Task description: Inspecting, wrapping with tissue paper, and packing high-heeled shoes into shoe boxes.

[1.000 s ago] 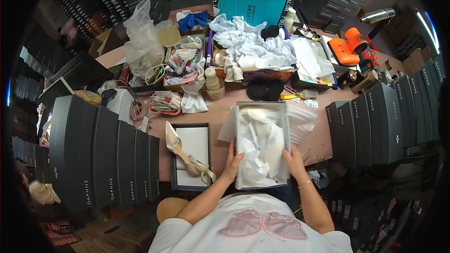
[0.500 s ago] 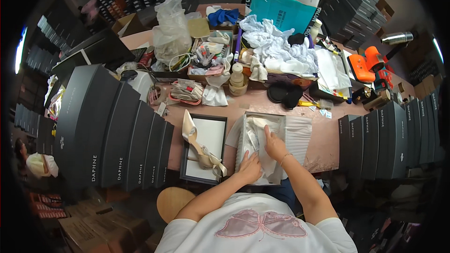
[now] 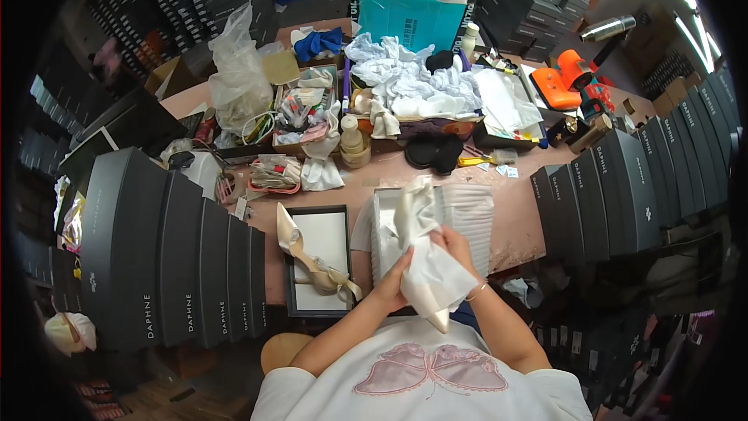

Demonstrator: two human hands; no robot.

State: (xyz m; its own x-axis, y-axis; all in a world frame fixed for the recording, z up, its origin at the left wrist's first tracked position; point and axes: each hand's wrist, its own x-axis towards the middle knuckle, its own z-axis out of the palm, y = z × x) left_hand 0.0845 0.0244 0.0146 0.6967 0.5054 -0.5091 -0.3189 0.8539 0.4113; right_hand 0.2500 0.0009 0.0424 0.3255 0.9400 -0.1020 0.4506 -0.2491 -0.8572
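Pink table (image 3: 514, 226) runs across in front of the person; dark boxes (image 3: 125, 257) stand in a row on the left, more dark boxes (image 3: 615, 203) on the right. Far side, I see a bin heaped with crumpled white paper (image 3: 417, 82). Near middle: open box (image 3: 385, 206), pleated paper (image 3: 469, 226) spread at its right. Just left of it, shallow dark-rimmed tray (image 3: 323, 226), beige heeled shoe (image 3: 294, 249) lying in it. Paper-wrapped shoe (image 3: 427, 257) is held up over the open box's near part, pale pointed toe poking out nearest the person. Left hand (image 3: 393, 282) grips its left side, fingers closed round the paper; right hand (image 3: 453, 248) grasps the right side. Yellow-handled brush (image 3: 471, 161) lies farther back.
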